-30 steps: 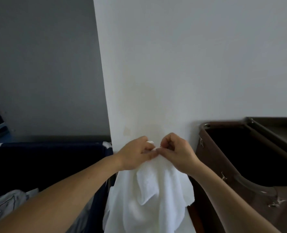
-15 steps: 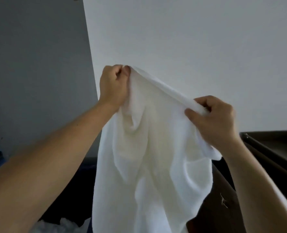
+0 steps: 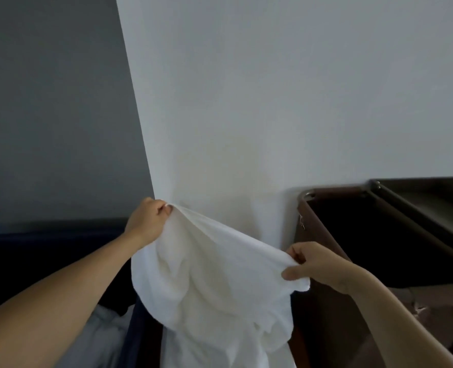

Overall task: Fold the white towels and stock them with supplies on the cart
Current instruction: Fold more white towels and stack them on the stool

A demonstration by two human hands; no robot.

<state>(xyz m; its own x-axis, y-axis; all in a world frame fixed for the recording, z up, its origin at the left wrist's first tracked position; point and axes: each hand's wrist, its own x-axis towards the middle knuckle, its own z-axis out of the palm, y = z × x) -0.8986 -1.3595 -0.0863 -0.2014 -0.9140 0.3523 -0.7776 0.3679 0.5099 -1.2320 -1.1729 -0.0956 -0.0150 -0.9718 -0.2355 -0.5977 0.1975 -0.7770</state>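
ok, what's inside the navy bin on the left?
Crumpled pale linen shows low in the navy bin; the left forearm and the held white towel cover the rest.

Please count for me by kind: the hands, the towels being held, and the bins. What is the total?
Hands: 2 (left hand, right hand)
Held white towel: 1
Bins: 2 (dark blue bin, brown bin)
Total: 5
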